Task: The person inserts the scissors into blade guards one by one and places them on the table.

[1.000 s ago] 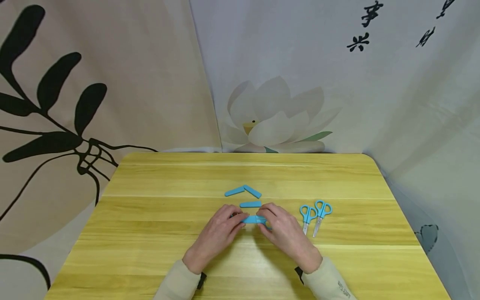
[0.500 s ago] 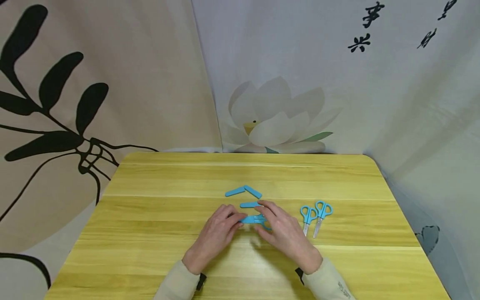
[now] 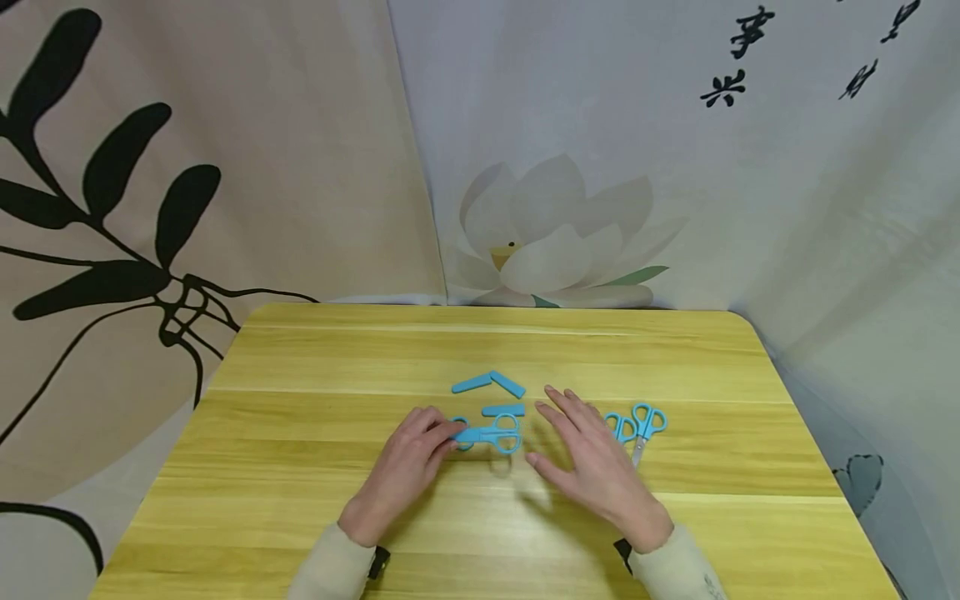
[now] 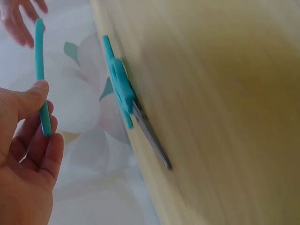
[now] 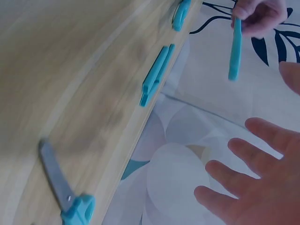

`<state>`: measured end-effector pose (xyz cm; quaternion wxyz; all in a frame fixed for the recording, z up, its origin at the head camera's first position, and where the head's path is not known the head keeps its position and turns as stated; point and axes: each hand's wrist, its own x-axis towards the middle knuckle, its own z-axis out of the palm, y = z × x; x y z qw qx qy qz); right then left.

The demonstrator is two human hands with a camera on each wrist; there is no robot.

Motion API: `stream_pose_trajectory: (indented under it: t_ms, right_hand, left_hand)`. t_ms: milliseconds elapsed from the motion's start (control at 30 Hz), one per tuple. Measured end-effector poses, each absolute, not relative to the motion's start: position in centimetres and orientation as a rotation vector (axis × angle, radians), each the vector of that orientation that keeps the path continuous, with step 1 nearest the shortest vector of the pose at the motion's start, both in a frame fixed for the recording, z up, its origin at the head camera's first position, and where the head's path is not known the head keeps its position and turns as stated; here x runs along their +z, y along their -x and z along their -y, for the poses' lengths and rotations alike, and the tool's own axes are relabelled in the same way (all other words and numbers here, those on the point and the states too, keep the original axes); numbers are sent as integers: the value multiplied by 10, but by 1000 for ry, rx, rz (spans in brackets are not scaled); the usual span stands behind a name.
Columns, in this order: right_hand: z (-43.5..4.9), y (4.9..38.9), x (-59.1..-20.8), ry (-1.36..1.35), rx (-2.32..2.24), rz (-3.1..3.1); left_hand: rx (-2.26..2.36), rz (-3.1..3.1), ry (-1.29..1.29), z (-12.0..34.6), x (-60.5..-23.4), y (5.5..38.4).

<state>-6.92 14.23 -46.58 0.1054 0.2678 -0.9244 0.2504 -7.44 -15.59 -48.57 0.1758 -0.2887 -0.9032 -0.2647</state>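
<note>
My left hand [image 3: 412, 458] pinches the covered blade end of a pair of light blue scissors [image 3: 487, 434], raised above the table with the finger loops to the right. In the left wrist view these scissors show edge-on as a thin strip [image 4: 39, 56] between thumb and fingers. Part of another blue loop [image 3: 460, 422] peeks out beside the left fingertips. My right hand [image 3: 596, 458] is apart from the scissors, fingers spread, holding nothing. Three flat blue blade covers lie beyond the hands: a left one [image 3: 471, 383], a slanted one [image 3: 507, 384] and a nearer one [image 3: 503, 410].
Two bare-bladed blue scissors lie by the right hand, one at the right [image 3: 648, 420] and one partly hidden behind the hand [image 3: 620, 427]. The wooden table [image 3: 315, 350] ends at a printed curtain [image 3: 600, 125].
My right hand has let go of the scissors and moved right, its fingers spreading. The left hand has lifted them slightly and drawn left, showing both loops.
</note>
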Motion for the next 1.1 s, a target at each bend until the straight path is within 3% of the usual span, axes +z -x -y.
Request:
stream_pose_trajectory:
  t_ms: [400,1100]
  right_hand:
    - [-166,70,-466,-706,696,2730]
    - [-182,70,-472,-684,652,2695]
  left_hand:
    - [-703,2597,732,198,-489,90]
    - [-672,2810,633,259,-508,147]
